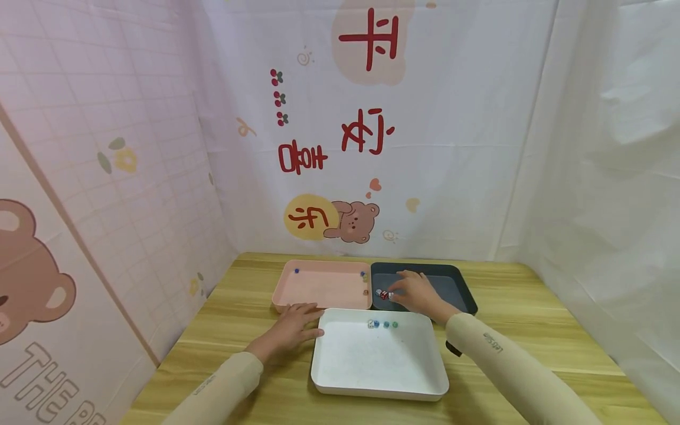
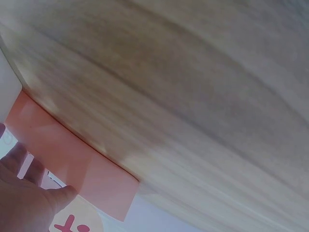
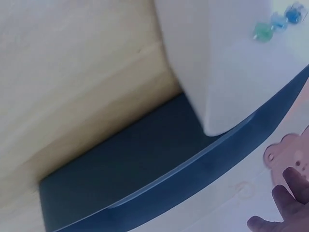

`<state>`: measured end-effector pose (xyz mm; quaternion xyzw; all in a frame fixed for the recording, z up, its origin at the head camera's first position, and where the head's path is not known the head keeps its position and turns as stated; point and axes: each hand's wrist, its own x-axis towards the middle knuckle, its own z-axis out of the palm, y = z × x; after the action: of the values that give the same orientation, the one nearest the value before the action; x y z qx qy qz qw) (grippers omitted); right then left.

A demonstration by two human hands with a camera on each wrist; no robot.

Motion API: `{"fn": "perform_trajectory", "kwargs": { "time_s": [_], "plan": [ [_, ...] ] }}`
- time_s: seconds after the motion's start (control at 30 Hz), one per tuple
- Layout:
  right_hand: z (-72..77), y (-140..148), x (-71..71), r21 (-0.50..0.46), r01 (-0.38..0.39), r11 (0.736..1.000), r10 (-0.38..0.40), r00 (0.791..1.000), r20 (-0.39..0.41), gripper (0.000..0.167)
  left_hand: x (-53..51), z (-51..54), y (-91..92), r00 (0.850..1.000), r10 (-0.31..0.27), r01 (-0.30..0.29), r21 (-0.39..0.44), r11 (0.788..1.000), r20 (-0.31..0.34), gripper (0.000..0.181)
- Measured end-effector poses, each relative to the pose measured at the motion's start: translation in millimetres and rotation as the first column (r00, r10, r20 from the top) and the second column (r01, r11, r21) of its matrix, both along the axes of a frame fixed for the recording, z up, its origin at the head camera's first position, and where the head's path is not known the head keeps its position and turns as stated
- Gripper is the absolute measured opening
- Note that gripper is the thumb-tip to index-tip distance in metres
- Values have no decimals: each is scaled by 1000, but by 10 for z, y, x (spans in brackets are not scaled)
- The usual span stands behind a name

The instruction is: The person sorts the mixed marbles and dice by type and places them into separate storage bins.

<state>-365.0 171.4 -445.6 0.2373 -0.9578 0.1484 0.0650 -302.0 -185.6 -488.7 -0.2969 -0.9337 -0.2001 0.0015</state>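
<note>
My right hand (image 1: 419,293) reaches over the dark blue tray (image 1: 448,286) at the back right. Its thumb and forefinger come together at a small white die (image 1: 391,296), low inside the tray. Beside that lie a red die (image 1: 384,295) and a whitish one (image 1: 378,291). My left hand (image 1: 291,328) lies with extended fingers by the front rim of the pink tray (image 1: 324,286), its thumb at the left rim of the white tray (image 1: 379,366). Along that tray's back wall sit a white die (image 1: 371,324), blue beads (image 1: 376,324) and a green bead (image 1: 395,324).
In the pink tray are a blue bead (image 1: 297,271) at the back left and several small beads along its right wall, among them an orange one (image 1: 365,293). All three trays touch or nearly touch on the wood-grain table (image 1: 228,319). Printed cloth (image 1: 451,147) hangs behind.
</note>
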Motion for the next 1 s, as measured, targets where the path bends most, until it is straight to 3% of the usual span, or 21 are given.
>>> {"fn": "perform_trajectory", "kwargs": {
  "time_s": [0.37, 0.73, 1.0],
  "plan": [
    [50, -336, 204, 72, -93, 993, 89, 994, 60, 17, 33, 26, -1, 1000, -6, 6, 7, 1000, -18, 61],
    [-84, -496, 229, 256, -139, 957, 112, 987, 116, 19, 16, 17, 9, 1000, 7, -7, -7, 1000, -6, 60],
    [-101, -567, 260, 314, -157, 937, 117, 983, 141, 16, -4, -2, 7, 1000, 10, -10, 6, 1000, -3, 61]
  ]
}}
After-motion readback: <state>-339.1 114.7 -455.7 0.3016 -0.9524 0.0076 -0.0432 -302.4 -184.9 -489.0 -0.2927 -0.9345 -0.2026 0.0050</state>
